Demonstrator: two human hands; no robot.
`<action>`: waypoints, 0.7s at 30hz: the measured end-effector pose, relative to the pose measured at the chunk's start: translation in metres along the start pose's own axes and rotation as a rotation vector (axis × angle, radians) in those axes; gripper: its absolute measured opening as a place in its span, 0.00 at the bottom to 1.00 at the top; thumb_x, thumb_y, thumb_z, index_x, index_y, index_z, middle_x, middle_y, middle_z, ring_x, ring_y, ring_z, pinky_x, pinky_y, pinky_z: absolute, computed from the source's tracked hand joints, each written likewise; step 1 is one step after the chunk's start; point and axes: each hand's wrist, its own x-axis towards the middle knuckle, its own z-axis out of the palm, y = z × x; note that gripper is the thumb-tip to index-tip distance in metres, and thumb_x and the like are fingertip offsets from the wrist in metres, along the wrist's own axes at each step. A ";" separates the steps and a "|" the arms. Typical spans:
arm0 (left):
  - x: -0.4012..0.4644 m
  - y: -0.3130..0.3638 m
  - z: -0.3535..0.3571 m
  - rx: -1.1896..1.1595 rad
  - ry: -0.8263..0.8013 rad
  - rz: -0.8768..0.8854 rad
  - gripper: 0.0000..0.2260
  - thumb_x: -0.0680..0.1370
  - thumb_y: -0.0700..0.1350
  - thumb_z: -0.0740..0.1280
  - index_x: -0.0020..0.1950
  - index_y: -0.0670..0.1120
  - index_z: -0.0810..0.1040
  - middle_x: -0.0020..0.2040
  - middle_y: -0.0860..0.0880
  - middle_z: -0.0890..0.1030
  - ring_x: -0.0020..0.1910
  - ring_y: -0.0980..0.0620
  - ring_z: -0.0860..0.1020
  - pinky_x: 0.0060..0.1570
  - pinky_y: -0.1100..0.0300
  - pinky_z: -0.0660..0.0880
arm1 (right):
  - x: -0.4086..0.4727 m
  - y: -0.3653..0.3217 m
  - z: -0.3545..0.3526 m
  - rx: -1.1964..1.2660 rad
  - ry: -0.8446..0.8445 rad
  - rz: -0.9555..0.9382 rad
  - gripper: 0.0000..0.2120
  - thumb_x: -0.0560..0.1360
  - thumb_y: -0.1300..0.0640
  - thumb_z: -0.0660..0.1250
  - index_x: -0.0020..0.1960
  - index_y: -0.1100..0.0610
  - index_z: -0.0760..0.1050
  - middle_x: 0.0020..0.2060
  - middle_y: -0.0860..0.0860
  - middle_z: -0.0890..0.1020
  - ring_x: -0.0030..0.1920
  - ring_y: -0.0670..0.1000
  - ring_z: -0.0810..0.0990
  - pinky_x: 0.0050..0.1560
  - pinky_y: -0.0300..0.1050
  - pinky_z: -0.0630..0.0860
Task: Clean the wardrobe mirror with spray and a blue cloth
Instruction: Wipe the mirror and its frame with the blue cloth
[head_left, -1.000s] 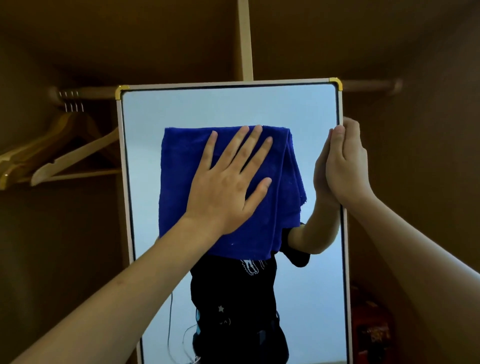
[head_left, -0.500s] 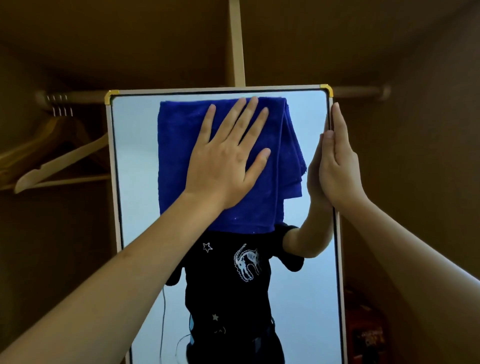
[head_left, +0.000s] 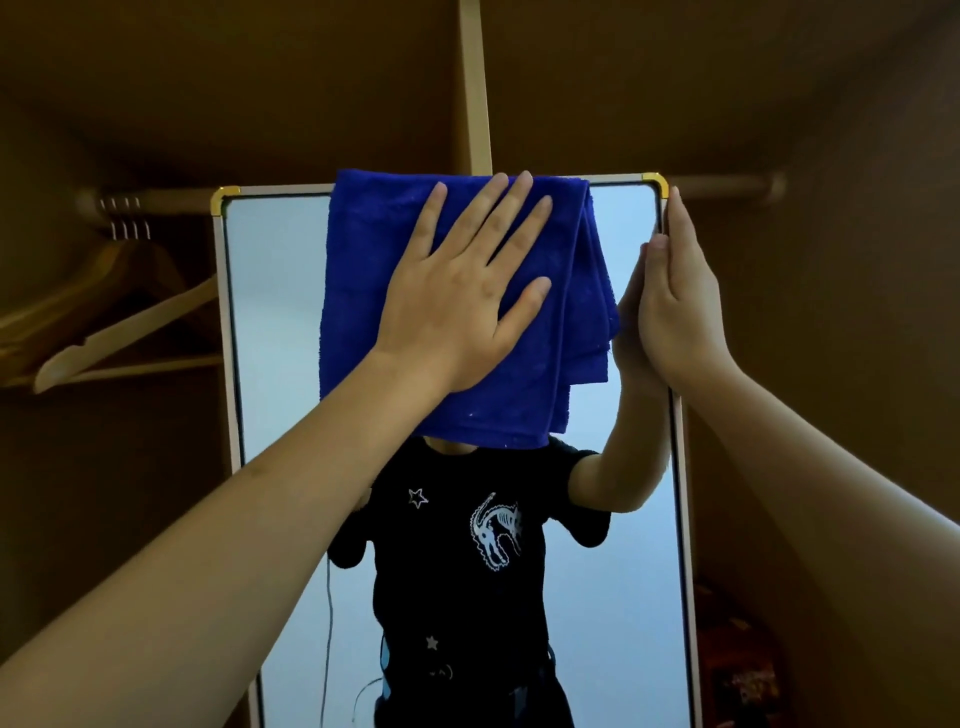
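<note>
While its fingers spread wide and flat, the left hand (head_left: 457, 301) presses its palm against a folded deep-blue terry cloth (head_left: 467, 312), pinning it to the glass rather than gripping it. The fingertips reach almost to the cloth's upper edge, and the thumb angles out to the right. This blue cloth lies over the upper middle of a tall rectangular mirror with a pale frame and gold corner caps (head_left: 280, 312); its top hem overlaps the mirror's top rail, its loose folds hang down on the right side, and its lower edge ends above the reflected black T-shirt.

To the right, the right hand (head_left: 680, 306) stands edge-on against the mirror's right frame, fingers straight and together, pointing up, with the fingertips just below the top right gold corner. It is open and braces the frame; the thumb lies on the glass side of the edge. Its reflection meets it in the glass, just beside the cloth's hanging folds. Both forearms are bare and stretch in from the near corners of the view.

Farther out, the mirror shows the person's dark shirt with white star and skeleton-animal prints. Behind the mirror is a brown wardrobe interior with a pale wooden upright divider (head_left: 475, 88) rising above the top rail. A wooden hanging rod (head_left: 156, 200) runs across at the mirror's top, and light wooden coat hangers (head_left: 119, 332) hang from it at the far left. Something reddish sits low at the right, too dim to identify.
</note>
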 end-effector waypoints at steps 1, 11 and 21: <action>-0.003 0.002 0.001 0.000 0.007 -0.014 0.27 0.82 0.59 0.46 0.80 0.50 0.52 0.80 0.49 0.53 0.79 0.51 0.51 0.76 0.46 0.44 | -0.002 0.000 0.000 0.025 -0.005 0.007 0.23 0.85 0.54 0.48 0.79 0.53 0.52 0.73 0.48 0.67 0.71 0.46 0.68 0.67 0.37 0.70; -0.042 0.019 0.004 -0.001 -0.015 -0.058 0.27 0.82 0.58 0.47 0.79 0.49 0.53 0.80 0.49 0.54 0.78 0.50 0.52 0.76 0.45 0.44 | -0.019 0.003 -0.004 0.084 -0.052 0.010 0.22 0.85 0.55 0.48 0.79 0.52 0.52 0.66 0.41 0.70 0.52 0.29 0.72 0.48 0.21 0.70; 0.001 0.016 0.005 0.016 -0.005 -0.032 0.27 0.82 0.59 0.45 0.80 0.49 0.52 0.80 0.49 0.53 0.79 0.51 0.50 0.76 0.46 0.44 | -0.029 0.014 -0.004 0.128 -0.059 0.015 0.22 0.85 0.55 0.47 0.78 0.53 0.54 0.71 0.45 0.68 0.64 0.36 0.69 0.55 0.23 0.70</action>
